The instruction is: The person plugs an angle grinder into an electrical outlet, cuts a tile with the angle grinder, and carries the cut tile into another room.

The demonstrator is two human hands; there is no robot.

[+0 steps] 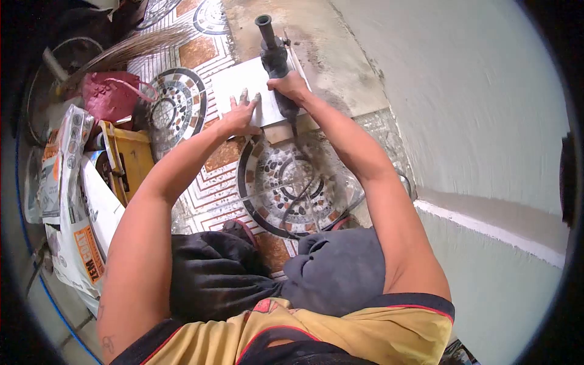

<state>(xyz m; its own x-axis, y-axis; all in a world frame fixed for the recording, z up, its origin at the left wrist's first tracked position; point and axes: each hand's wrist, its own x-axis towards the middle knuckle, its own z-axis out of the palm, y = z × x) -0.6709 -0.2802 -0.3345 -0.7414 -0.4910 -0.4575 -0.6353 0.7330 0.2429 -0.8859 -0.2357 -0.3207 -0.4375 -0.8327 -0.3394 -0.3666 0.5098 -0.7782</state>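
My right hand is wrapped round the body of a black power tool, which stands over the right part of a white tile. Dusty and spread, my left hand presses flat on the near left part of that tile and holds nothing. Under the tile's near edge a piece of wood shows. The tool's cord runs down over the patterned floor toward my knees. The tool's working end is too small to make out.
At the left are a pink bucket, a yellow container, white sacks, a broom and a blue hose. A grey wall rises along the right side.
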